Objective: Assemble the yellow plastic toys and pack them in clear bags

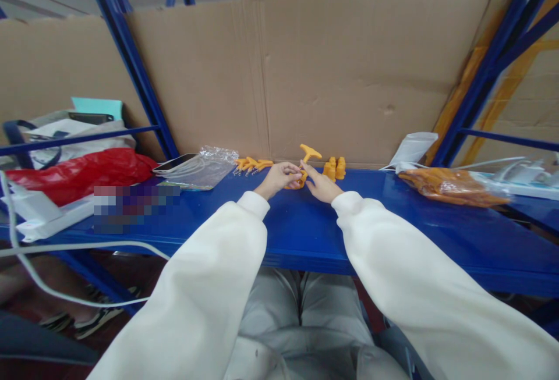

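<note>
My left hand (283, 177) and my right hand (322, 184) meet over the blue shelf top, with fingertips close together. Between them stands an orange T-shaped piece (311, 152), its crossbar above my fingers and its stem running down to them. A rounded orange part (297, 182) shows below, partly covered by my left fingers. Curled fingers of my left hand close around this lower part. My right hand's fingertips press in at the stem's lower end. How the two parts join is hidden. Just right of my right hand are several small orange pieces (335, 168); orange branch-like pieces (253, 164) with small chains lie to the left.
A clear plastic bag (205, 167) and a phone (177, 163) lie left, beside a red bag (87, 173) and a white power strip (56, 220). At right is a bag of orange pieces (449, 187). A cardboard wall (327, 77) backs the blue shelf (301, 231).
</note>
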`<control>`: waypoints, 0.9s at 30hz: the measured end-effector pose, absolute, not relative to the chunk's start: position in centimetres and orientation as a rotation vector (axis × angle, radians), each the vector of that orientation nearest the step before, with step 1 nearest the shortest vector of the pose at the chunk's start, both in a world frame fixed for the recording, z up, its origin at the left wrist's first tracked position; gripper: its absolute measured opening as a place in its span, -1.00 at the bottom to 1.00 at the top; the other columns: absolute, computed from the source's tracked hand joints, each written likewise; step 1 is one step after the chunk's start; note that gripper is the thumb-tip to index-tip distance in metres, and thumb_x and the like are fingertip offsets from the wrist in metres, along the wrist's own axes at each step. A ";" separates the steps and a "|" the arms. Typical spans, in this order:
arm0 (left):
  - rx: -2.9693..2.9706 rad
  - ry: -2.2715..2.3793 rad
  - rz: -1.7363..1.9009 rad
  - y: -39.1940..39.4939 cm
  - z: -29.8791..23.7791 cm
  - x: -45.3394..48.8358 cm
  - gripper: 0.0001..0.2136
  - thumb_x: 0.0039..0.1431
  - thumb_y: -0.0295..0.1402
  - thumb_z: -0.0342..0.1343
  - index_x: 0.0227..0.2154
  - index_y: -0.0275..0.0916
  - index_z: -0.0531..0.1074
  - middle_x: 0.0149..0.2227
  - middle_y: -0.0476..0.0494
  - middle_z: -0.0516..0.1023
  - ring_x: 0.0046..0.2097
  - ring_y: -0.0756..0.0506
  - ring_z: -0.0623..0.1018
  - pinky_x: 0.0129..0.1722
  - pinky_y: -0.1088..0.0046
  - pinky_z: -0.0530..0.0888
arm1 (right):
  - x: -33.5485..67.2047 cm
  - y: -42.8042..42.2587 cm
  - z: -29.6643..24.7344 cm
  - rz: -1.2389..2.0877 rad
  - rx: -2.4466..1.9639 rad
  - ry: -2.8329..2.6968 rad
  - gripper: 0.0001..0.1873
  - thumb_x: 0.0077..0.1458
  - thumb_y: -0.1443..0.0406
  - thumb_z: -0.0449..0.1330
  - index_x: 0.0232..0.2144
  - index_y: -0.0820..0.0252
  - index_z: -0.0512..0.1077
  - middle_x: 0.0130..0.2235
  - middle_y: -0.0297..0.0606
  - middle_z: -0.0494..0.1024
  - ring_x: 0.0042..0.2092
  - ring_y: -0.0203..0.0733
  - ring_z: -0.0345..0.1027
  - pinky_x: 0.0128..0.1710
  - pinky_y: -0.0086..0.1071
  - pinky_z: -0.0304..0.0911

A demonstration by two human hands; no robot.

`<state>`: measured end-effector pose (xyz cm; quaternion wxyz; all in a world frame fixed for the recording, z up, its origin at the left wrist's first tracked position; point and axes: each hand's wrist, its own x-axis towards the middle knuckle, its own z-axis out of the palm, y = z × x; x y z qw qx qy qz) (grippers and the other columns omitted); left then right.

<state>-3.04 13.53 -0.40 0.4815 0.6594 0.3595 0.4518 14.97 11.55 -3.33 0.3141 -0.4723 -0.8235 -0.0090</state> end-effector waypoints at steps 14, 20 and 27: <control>1.109 0.915 1.381 15.0 0.0 -4.5 -0.82 0.08 -0.60 0.33 -0.36 -0.29 0.44 -0.39 -0.05 0.64 -0.43 0.06 0.61 -0.35 0.57 0.55 | 15.2 11.7 -3.5 0.196 -1.374 -2.344 -0.29 0.25 0.36 0.12 0.42 0.13 0.18 0.38 -0.09 0.29 0.38 -0.02 0.19 0.39 -0.06 0.09; 0.920 1.129 1.509 16.0 0.0 -6.4 -0.81 0.20 -0.66 0.16 -0.38 -0.26 0.34 -0.49 0.04 0.54 -0.54 0.08 0.54 -0.37 0.54 0.53 | 14.9 10.8 -2.8 0.165 -1.450 -2.319 -0.38 0.29 0.36 0.11 0.37 0.22 0.24 0.34 -0.04 0.35 0.34 -0.01 0.26 0.37 -0.10 0.14; 0.892 1.320 1.436 17.9 -1.6 -8.9 -0.82 0.23 -0.48 0.25 -0.32 -0.22 0.31 -0.46 0.04 0.52 -0.57 0.09 0.50 -0.46 0.58 0.50 | 14.8 10.7 -2.6 0.203 -1.451 -2.295 -0.45 0.30 0.35 0.15 0.31 0.21 0.29 0.27 0.01 0.46 0.29 -0.01 0.35 0.30 -0.10 0.24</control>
